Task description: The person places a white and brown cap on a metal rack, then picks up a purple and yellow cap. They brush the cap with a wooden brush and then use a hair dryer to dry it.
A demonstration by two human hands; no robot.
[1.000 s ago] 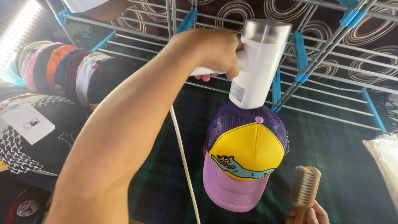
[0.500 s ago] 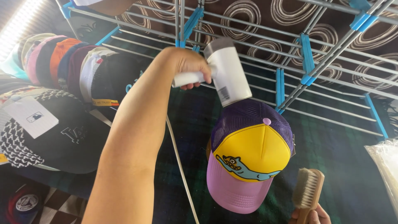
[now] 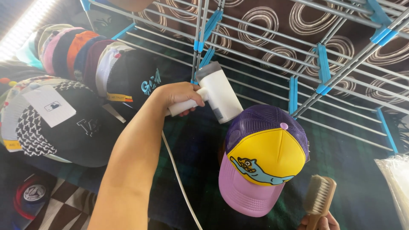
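Near the middle of the frame, the left hand [image 3: 181, 97] is closed around the handle of a white handheld steamer [image 3: 217, 99], whose head tilts down to the right, just beside the purple mesh back of a cap [image 3: 262, 164]. That cap, with a yellow front panel and a lilac brim, sits right of centre, below and to the right of the left hand. A white cord [image 3: 181, 185] runs from the steamer down toward the bottom edge. At the lower right, the right hand [image 3: 319, 222] grips the handle of a small wooden brush [image 3: 319, 196], bristles up, just right of the cap's brim. A grey drying rack [image 3: 272, 51] with blue clips crosses the top; a row of caps [image 3: 85, 64] lies at the upper left.
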